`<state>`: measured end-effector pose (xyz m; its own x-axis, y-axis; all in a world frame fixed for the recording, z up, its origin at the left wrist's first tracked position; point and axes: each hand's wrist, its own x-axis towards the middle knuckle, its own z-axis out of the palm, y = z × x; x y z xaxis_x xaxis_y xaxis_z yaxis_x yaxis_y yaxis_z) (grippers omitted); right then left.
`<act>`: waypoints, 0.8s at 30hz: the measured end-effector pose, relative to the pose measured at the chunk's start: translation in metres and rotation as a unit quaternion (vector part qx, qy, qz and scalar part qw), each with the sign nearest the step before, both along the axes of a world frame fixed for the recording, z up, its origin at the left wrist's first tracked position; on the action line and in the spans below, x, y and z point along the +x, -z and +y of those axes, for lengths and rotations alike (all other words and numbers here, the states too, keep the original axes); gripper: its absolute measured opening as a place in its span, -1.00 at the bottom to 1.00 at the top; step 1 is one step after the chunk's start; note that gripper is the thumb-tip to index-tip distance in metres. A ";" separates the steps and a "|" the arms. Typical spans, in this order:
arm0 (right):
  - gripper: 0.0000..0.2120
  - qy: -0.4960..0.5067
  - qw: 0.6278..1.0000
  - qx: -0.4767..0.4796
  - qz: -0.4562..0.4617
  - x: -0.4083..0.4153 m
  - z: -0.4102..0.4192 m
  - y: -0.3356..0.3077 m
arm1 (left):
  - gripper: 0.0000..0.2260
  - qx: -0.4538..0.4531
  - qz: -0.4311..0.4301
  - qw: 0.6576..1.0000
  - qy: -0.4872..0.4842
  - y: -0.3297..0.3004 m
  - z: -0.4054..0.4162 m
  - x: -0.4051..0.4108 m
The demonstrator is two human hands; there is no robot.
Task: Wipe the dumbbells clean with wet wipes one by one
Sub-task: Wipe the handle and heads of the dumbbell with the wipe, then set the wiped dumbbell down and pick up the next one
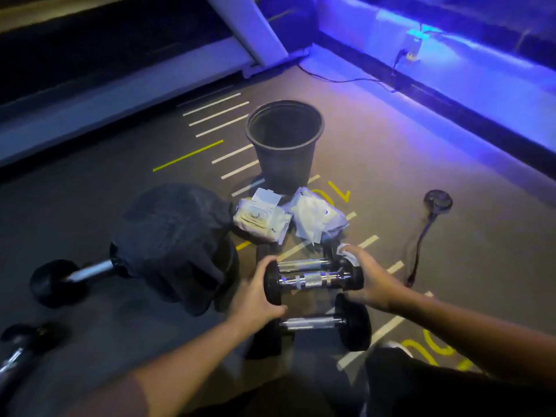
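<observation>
My left hand (255,299) clamps 9 o'clock head of small black dumbbell with chrome knurled handle (313,279); long axis 9-to-3. Right hand (365,281) presses white wet wipe (346,251) on 3 o'clock head, fingers curled.

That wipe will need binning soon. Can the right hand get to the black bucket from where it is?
Probably yes: the black plastic bucket stands open-topped beyond the wipe packs, nothing above them blocks the right hand.

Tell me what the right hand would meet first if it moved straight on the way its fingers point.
Probably the crumpled white wipes, just beyond the right hand; past them stands the black plastic bucket. Depth is unclear.
</observation>
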<state>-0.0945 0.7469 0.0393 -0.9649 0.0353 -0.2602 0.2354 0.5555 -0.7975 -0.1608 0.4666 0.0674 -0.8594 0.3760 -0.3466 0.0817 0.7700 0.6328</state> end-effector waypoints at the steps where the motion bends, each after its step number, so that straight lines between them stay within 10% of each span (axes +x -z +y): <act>1: -0.16 -0.006 1.000 0.008 0.010 0.002 -0.001 0.004 | -0.10 0.003 0.001 1.000 -0.005 0.004 -0.001 0.004; 24: -0.16 0.002 0.995 0.095 -0.006 0.010 -0.010 -0.014 | -0.01 -0.025 0.010 0.997 0.071 -0.012 -0.014 -0.010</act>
<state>-0.0850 0.7371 0.0532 -0.9615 0.0885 -0.2601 0.2465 0.6958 -0.6746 -0.1709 0.4522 0.0794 -0.8059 0.4771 -0.3506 0.2042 0.7798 0.5918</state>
